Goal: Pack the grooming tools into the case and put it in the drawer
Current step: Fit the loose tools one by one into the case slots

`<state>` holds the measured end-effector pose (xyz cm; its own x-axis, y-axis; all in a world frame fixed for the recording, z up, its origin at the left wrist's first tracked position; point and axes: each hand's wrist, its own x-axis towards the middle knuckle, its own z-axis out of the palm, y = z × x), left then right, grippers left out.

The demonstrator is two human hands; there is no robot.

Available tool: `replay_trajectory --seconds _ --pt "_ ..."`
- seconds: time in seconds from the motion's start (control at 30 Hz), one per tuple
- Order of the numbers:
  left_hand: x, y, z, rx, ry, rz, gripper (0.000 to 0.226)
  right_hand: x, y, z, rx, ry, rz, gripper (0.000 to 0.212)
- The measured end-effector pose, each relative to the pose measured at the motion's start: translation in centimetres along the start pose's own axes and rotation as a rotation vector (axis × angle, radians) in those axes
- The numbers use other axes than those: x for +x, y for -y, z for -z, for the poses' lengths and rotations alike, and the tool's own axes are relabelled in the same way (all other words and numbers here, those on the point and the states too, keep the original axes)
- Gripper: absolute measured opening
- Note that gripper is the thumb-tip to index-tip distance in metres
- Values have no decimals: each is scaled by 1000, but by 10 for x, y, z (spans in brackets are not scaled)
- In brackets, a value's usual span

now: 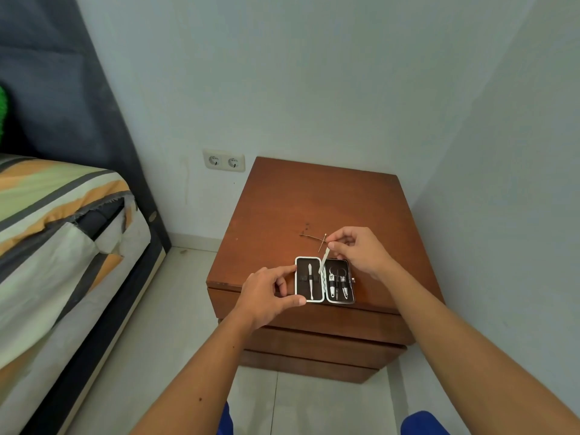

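An open grooming case (324,280) with a dark lining and pale rim lies near the front edge of a brown wooden nightstand (314,208). Its left half holds one slim metal tool; its right half holds scissors and clippers under straps. My left hand (270,293) grips the case's left edge. My right hand (354,249) pinches a thin metal tool (323,262) by its upper end, its tip slanting down over the case's middle hinge. Two more thin tools (314,237) lie crossed on the wood just behind the case.
The nightstand has closed drawer fronts (314,321) below its top. A bed (62,233) with striped bedding stands to the left, a double wall socket (224,160) behind, walls close at the back and right. Pale floor tiles (175,324) lie between bed and nightstand.
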<state>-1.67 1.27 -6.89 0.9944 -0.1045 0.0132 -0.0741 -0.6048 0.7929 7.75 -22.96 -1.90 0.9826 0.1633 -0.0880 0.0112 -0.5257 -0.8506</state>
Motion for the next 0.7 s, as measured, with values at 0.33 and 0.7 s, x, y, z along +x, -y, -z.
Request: replay_trajectory --seconds 0.33,0.7 --pt "1 2 0 -1 -1 -22 74 2 5 -21 -258 60 61 8" --pt "1 1 0 2 1 -23 73 -27 -11 -24 -526 285 201 77"
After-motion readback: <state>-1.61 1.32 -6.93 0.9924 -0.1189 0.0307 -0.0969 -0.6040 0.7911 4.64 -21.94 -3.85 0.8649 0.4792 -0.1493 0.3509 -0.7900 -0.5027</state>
